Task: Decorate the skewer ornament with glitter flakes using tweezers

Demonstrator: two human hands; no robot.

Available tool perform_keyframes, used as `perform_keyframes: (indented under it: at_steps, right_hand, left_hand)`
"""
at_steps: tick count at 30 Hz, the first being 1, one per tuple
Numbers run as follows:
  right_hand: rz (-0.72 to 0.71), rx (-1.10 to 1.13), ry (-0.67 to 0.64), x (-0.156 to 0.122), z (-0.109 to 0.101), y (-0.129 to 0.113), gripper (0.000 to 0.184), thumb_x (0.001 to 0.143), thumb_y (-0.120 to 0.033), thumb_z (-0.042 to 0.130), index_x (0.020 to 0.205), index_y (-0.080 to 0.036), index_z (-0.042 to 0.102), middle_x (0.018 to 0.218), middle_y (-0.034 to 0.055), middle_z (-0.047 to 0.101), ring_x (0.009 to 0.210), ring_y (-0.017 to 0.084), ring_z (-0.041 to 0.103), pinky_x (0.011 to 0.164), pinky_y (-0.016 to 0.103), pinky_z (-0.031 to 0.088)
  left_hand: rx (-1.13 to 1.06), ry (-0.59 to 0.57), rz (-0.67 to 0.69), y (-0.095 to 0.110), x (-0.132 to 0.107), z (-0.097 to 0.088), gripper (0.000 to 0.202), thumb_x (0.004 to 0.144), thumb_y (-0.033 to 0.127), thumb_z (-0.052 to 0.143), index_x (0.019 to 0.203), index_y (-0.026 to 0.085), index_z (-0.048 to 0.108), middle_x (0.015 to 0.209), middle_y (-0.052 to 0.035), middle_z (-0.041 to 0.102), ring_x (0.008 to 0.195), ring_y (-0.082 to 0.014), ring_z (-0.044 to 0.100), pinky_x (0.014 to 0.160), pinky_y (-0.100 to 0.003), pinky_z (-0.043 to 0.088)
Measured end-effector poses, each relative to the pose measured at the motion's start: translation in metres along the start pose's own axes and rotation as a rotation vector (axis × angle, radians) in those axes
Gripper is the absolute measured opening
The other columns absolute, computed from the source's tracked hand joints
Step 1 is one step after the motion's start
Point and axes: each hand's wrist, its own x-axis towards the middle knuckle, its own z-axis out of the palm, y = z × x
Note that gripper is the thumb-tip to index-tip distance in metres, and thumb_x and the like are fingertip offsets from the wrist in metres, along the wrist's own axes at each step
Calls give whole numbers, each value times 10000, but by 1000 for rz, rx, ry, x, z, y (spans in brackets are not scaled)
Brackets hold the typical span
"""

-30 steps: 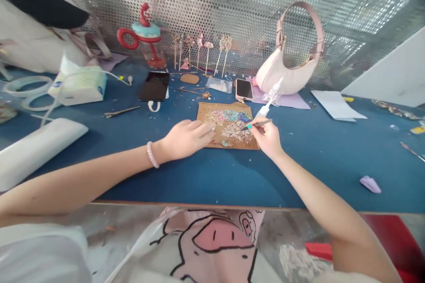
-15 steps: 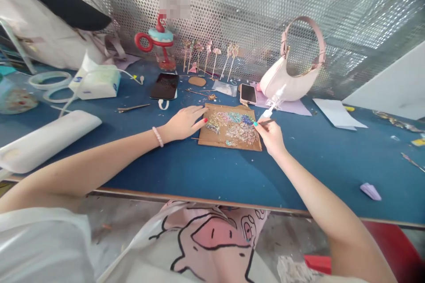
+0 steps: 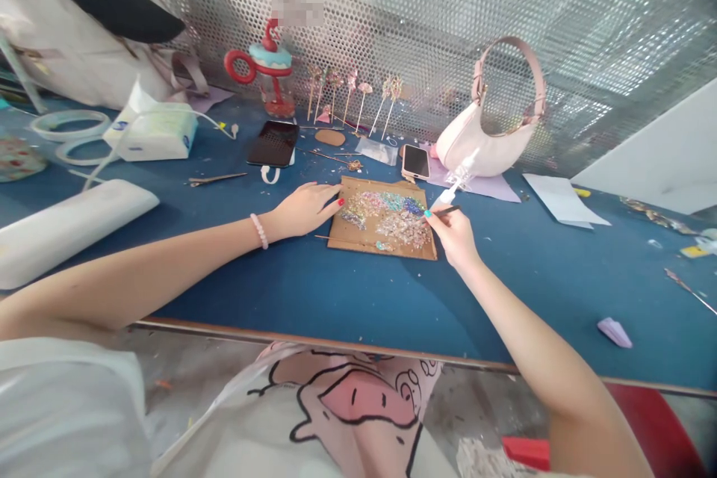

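Observation:
A brown cardboard sheet [image 3: 358,240] lies on the blue table, covered with small glittering beads [image 3: 392,213]. My left hand [image 3: 305,209] rests flat at the sheet's left edge, fingers stretched out, holding nothing. My right hand [image 3: 452,231] is at the sheet's right edge, pinching thin tweezers [image 3: 447,210] whose tips point at the beads. A white glue bottle [image 3: 456,183] lies just beyond my right hand. A thin metal pin [image 3: 336,239] lies across the sheet's near left corner.
Behind the sheet are two phones [image 3: 272,143] [image 3: 415,161], a pink handbag [image 3: 482,134], a row of hair sticks [image 3: 358,97] and a red stand [image 3: 263,67]. A tissue pack [image 3: 154,136], tape rolls [image 3: 72,127] and a white roll [image 3: 67,228] sit left. Paper [image 3: 560,198] lies right.
My left hand slid off the beads to the sheet's left edge and flattened. My right hand stayed at the right edge with the tweezers. The view shifted slightly.

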Motion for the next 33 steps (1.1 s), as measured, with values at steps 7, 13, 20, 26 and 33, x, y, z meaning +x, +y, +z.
perform_keyframes:
  at_steps: [7,13,20,26,33]
  right_hand:
    - [46,5,-77,-2,-9,-7,333,969,-365,622,1226,-154,604,1200,86,646,1018,206,663,868,411,587]
    - [102,-7,-117,-4,-13,-12,305,968,-357,625,1190,-147,616,1142,74,660,958,185,671,823,379,597]
    - [125,15,-155,-7,-9,-18,265,969,-344,627,1136,-140,626,1045,52,671,849,150,670,736,322,599]
    - [117,23,-182,-8,-9,-25,223,967,-331,634,1068,-132,640,948,27,674,764,123,660,680,285,593]
    - [134,16,-200,-11,-9,-34,194,946,-306,669,999,-122,634,753,-27,640,588,81,614,567,228,569]
  left_hand:
    - [34,-48,45,2,-12,-13,566,1013,473,260,1357,128,549,1369,-146,615,1254,-278,590,1131,-463,406]
    - [37,-79,44,3,-29,-20,608,1014,473,203,1381,115,530,1378,-143,611,1261,-267,591,1136,-453,408]
    - [53,-87,24,5,-39,-25,619,1004,491,218,1378,115,537,1354,-141,629,1233,-276,612,1116,-461,436]
    - [90,-79,37,8,-47,-29,620,991,510,219,1335,146,586,1305,-106,667,1181,-262,648,1153,-486,399]
    - [131,-68,53,15,-50,-32,599,977,496,243,1278,153,631,1198,-110,718,1097,-250,689,1159,-500,377]
